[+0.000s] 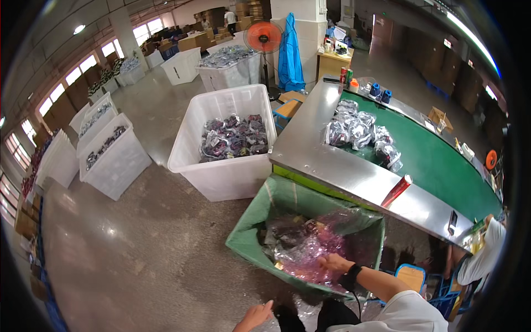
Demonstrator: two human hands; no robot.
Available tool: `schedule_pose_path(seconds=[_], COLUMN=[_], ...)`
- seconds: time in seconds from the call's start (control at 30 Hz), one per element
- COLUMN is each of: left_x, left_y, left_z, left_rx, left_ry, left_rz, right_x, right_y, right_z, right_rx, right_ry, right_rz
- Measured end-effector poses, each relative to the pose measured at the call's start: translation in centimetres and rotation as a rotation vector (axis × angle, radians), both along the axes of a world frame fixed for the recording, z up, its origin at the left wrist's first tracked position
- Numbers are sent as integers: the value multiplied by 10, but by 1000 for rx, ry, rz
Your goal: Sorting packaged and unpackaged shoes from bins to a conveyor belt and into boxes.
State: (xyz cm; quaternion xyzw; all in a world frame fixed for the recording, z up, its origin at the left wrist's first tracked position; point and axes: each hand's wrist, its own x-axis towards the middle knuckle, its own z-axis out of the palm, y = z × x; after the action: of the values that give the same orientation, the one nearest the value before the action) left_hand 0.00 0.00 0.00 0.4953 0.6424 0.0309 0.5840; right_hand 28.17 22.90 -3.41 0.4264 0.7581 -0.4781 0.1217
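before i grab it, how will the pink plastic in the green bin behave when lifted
The pink plastic will probably be floppy, since it lies in loose crumples. It looks thin and see-through, so it is likely light for its bulk. Its glossy shine suggests it may be slippery.

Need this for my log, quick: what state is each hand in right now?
Left hand: partly open, a finger extended, nothing seen in it.
Right hand: at the plastic in the green bin; whether it grips any cannot be told.
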Motion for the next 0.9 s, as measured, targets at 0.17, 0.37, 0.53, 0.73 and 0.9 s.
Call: schedule_pose_path(seconds=[0.17, 0.37, 0.53, 0.73, 0.9], left_x=[-118, -172, -254, -398, -480], left_y=[6, 157, 276, 389, 520], left_z=[27, 83, 95, 66, -2], left_rx=[198, 479, 458, 294, 175], left_ry=[268, -46, -134, -294, -349], left_rz=[-240, 119, 197, 787, 1017], right_x=[-65, -38, -77, -208, -240], right_y=[-40, -77, -105, -6, 37], right_z=[-17, -115, -225, -168, -101], right_rx=[101, 103, -133, -16, -309], right_ry=[18, -82, -162, 261, 321], right_rz=[94, 112, 139, -444, -909])
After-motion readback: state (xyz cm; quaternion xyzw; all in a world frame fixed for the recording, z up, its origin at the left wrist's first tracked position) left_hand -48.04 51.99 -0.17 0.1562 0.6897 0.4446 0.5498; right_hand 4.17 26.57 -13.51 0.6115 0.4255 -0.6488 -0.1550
